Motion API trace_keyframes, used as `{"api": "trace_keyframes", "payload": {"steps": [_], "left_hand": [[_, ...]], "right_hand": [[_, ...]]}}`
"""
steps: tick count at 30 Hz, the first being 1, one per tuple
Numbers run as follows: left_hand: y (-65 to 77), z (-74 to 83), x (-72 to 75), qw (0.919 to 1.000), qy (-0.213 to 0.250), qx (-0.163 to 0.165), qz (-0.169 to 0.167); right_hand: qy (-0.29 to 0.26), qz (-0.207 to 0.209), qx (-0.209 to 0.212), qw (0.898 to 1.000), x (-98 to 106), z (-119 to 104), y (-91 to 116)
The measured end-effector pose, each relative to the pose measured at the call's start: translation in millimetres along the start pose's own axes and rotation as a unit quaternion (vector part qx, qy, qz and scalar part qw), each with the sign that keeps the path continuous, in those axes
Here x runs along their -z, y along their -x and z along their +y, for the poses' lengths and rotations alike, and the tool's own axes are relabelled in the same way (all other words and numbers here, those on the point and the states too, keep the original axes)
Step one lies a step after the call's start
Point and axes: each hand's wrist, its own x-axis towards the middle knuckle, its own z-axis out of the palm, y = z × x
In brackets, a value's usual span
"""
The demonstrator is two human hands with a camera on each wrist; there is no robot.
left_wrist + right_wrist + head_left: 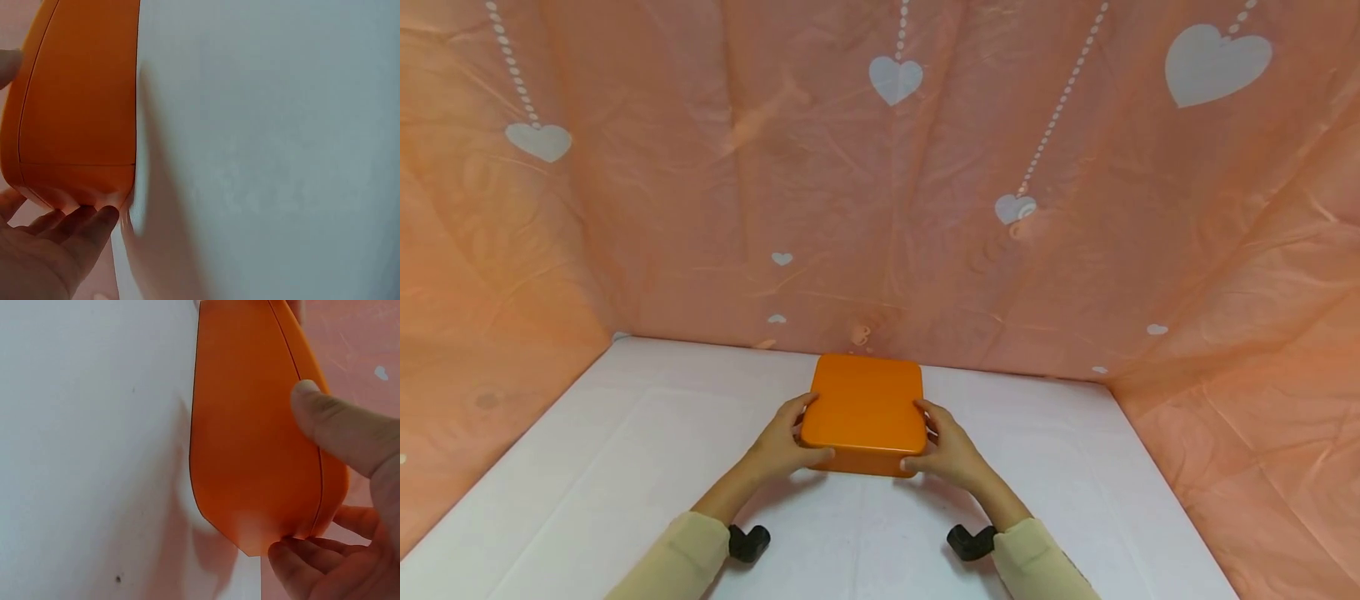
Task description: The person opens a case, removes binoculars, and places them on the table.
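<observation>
An orange box with rounded corners is between both hands at the middle of the white table. My left hand grips its left side, fingers along that side and the thumb on the front face. On the opposite side my right hand holds the box the same way, its thumb pressing near the front right corner. A thin seam below the top runs along the box wall in the right wrist view. The left wrist view shows several left fingertips against the box's rounded end. What the box contains is hidden.
The white tabletop spreads around the box, with the box near its back edge. Peach cloth printed with white hearts hangs behind and at both sides. Black wrist-worn devices sit at the sleeve cuffs.
</observation>
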Motion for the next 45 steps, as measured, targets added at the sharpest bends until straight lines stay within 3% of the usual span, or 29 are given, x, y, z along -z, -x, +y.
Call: {"api": "trace_keyframes", "payload": {"steps": [9,21,45], "left_hand": [[1.4,3.5,6.1,0.9986,-0.049,-0.014,-0.011],[2.6,-0.4,7.6,0.9977,-0.067,-0.007,-0.003],[1.4,4.7,3.3,0.9997,-0.025,0.007,-0.002]], "right_hand": [[0.025,0.009,0.012,1.000,1.0,-1.7,1.6],[0.008,0.003,0.026,1.000,0.3,-3.0,1.2],[-0.009,0.009,0.035,0.999,-1.1,0.1,-0.3]]}}
